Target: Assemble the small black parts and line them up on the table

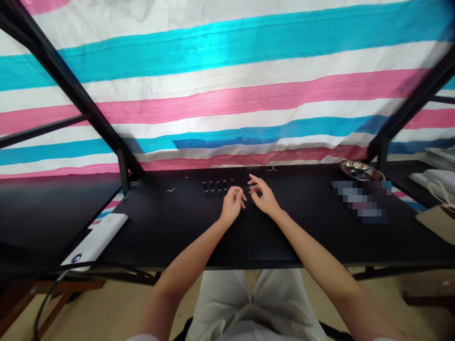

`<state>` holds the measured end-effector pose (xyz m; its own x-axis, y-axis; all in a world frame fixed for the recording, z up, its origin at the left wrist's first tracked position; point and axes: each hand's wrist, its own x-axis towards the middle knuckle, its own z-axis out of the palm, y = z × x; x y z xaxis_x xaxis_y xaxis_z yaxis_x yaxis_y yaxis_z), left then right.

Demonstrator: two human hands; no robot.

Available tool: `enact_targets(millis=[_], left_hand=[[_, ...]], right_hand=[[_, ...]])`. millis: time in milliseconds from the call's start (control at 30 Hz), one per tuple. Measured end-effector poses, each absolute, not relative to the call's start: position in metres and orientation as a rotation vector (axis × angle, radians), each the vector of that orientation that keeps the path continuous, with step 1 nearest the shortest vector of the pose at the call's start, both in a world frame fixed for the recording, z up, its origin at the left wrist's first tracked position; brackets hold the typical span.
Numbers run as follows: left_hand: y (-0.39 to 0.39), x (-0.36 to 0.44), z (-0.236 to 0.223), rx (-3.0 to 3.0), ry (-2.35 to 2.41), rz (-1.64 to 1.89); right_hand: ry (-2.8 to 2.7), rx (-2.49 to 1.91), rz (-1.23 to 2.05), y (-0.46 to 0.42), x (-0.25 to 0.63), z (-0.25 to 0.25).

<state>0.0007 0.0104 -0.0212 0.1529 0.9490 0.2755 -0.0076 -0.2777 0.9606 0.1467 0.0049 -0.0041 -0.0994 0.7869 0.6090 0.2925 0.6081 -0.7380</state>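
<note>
My left hand (232,204) is closed in a pinch, its fingertips on one end of a small thin black piece (248,188). My right hand (265,197) has its thumb and a finger at the other end of that piece, with the index finger raised. The fingers partly cover the piece, so its exact kind is unclear. Left of my hands, several small black cylinders (212,186) stand in a row on the black table (170,232). Beyond my right hand lie a row of small thin pieces (252,167) and a curled white strand (272,168).
Another white strand (171,190) lies at the left. A shiny metal dish (360,170) and a pixelated patch (362,201) are at the right. On the left edge rests a white device (95,239) with a black cable (46,298). Black frame bars (67,85) slant before the striped sheet (231,94).
</note>
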Motion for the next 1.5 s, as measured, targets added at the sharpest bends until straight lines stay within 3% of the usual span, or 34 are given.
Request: enact_targets(millis=[200, 433, 1133, 1500], left_hand=[[0.012, 0.001, -0.022, 1.455, 0.976, 1.347], [0.012, 0.001, -0.025, 1.477, 0.992, 1.334], [0.011, 0.0, -0.019, 1.471, 1.024, 1.337], [0.009, 0.0, -0.018, 1.515, 1.009, 1.316]], right_hand=[[-1.368, -0.921, 0.979, 0.008, 0.142, -0.005], [-1.165, -0.955, 1.186, 0.007, 0.136, 0.001], [-0.97, -0.97, 1.058, 0.015, 0.159, 0.008], [-1.351, -0.923, 1.069, 0.009, 0.148, 0.006]])
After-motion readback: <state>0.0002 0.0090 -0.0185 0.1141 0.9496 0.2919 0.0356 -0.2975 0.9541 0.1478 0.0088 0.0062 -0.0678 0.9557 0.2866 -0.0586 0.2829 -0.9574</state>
